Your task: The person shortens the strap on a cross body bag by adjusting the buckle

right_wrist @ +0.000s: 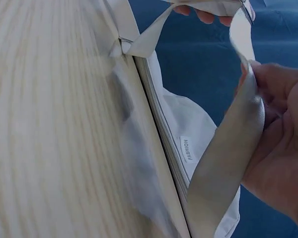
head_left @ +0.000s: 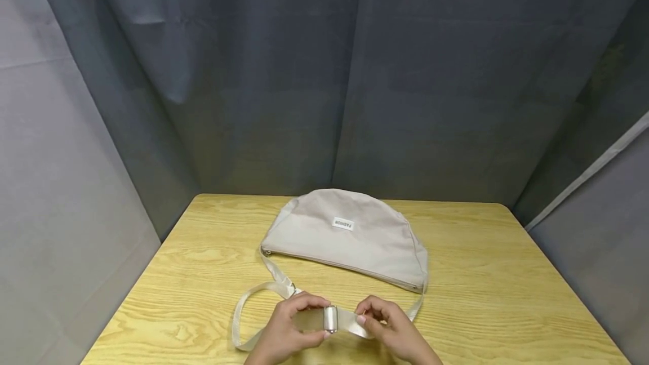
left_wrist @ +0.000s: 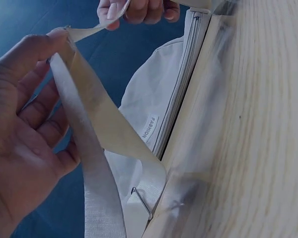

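A pale beige strap (head_left: 350, 321) runs between both hands, with a metal slide buckle (head_left: 330, 319) on it. My left hand (head_left: 290, 326) pinches the buckle's edges between thumb and fingertips. To its right, my right hand (head_left: 389, 328) pinches the strap between thumb and curled fingers, as the right wrist view also shows with the strap (right_wrist: 228, 153) hanging below that hand. Just beyond lies the beige shoulder bag (head_left: 350, 241), its zipper side toward me and its white FASHION label upside down. In the left wrist view a metal ring (left_wrist: 142, 203) sits on the strap near the bag.
A loose loop of strap (head_left: 237, 317) curves on the wooden table (head_left: 203, 275) left of the left hand. Dark curtains (head_left: 263, 100) stand behind the table, with a lighter grey sheet (head_left: 66, 185) at the left side.
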Demonstrator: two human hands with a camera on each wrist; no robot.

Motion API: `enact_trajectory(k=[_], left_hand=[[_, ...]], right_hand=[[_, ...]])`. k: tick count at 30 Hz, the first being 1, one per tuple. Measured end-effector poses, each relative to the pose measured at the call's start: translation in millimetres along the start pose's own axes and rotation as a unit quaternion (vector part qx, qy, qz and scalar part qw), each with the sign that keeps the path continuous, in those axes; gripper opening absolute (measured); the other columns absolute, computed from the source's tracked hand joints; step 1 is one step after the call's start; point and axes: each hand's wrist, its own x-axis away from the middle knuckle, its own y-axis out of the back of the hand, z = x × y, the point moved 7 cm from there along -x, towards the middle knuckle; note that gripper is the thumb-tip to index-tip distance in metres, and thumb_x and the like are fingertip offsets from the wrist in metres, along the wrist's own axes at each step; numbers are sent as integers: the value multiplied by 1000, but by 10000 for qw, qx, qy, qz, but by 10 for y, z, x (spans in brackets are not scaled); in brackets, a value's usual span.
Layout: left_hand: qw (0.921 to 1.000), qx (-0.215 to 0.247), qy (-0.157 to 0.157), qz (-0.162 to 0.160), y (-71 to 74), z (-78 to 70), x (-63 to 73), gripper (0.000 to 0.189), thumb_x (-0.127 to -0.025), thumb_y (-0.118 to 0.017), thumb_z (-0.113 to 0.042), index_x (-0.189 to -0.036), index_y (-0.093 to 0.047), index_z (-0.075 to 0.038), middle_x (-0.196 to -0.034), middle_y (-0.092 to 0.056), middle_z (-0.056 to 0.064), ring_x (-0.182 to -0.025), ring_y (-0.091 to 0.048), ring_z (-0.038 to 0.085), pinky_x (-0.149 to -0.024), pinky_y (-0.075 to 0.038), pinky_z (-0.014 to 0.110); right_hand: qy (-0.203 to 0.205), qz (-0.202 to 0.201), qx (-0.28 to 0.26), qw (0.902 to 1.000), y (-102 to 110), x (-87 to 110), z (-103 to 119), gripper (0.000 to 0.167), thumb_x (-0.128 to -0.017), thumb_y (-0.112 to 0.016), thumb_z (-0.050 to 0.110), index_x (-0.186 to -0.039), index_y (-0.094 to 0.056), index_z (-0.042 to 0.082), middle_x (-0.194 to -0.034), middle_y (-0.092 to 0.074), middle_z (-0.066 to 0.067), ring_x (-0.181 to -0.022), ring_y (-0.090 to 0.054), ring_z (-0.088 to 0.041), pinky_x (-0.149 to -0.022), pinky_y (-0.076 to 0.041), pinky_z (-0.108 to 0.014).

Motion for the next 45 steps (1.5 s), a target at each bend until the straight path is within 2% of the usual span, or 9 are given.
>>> enact_trajectory(k=[4,12,16,19,24,27,32,38,45], left_hand=[[10000,-67,-19,-1,-11,6,-6,43,-72,-80,-6,-111,-63,-11,-104,-64,1,-89,-59,24,-75,-49,35],[9999,108,62,71,-57,-17,-44,40,-74,-79,-11,-111,-64,-13,-104,-64,0,-89,-59,21,-71,-50,35],[9998,47,179,105,-87,-24,-64,42,-72,-78,-5,-111,-65,-14,-102,-64,-1,-86,-58,22,-68,-50,35],[9998,-20,199,90,-98,-119,-99,45,-68,-77,4,-108,-66,-11,-100,-64,0,-84,-59,24,-69,-50,36],[9997,-104,212,20,-59,-345,-162,41,-66,-77,7,-104,-66,-5,-97,-65,4,-83,-59,29,-72,-49,38],[9996,-154,247,3,-31,-384,-173,38,-68,-78,5,-103,-66,-4,-95,-65,4,-82,-59,28,-71,-49,38],[9997,-166,170,-85,8,-388,-157,39,-68,-79,4,-104,-65,-3,-97,-65,5,-83,-59,28,-72,-50,39],[9985,-53,526,-146,10,-322,-104,37,-70,-78,1,-104,-64,-2,-98,-66,6,-86,-59,28,-75,-48,40],[9983,-90,533,-229,2,-318,-106,37,-70,-78,2,-104,-65,-4,-97,-67,3,-85,-60,28,-74,-47,40]], right_hand=[[-33,-21,-69,10000,5,-1,18,6,-93,-55,10,-95,-61,9,-84,-61,-7,-70,-53,-5,-58,-48,-27],[156,-48,-600,9981,-19,-40,120,8,-93,-53,4,-96,-60,3,-84,-58,-15,-72,-51,-6,-58,-48,-27],[-26,11,-873,9962,-70,-92,158,10,-94,-54,6,-98,-60,0,-85,-59,-15,-71,-52,-6,-57,-47,-26],[-208,-13,-971,9951,-102,-123,157,12,-94,-55,10,-98,-60,0,-88,-61,-11,-73,-55,-8,-59,-50,-28],[-488,-81,-933,9944,-121,-133,136,15,-93,-57,13,-99,-60,-1,-90,-62,-9,-72,-56,-10,-59,-48,-24],[-705,14,-878,9936,-111,-111,122,19,-94,-56,15,-103,-59,-1,-93,-63,-10,-74,-58,-14,-60,-48,-24],[-694,174,-551,9959,-30,-42,103,22,-93,-57,12,-111,-58,-2,-94,-67,-10,-79,-63,-18,-65,-51,-28],[-451,-181,23,9988,107,32,101,10,-92,-59,11,-96,-66,5,-87,-65,-5,-69,-55,-6,-57,-48,-26],[-329,-276,-286,9987,82,17,112,10,-92,-57,10,-96,-65,4,-89,-65,-8,-77,-57,-10,-65,-50,-28]])
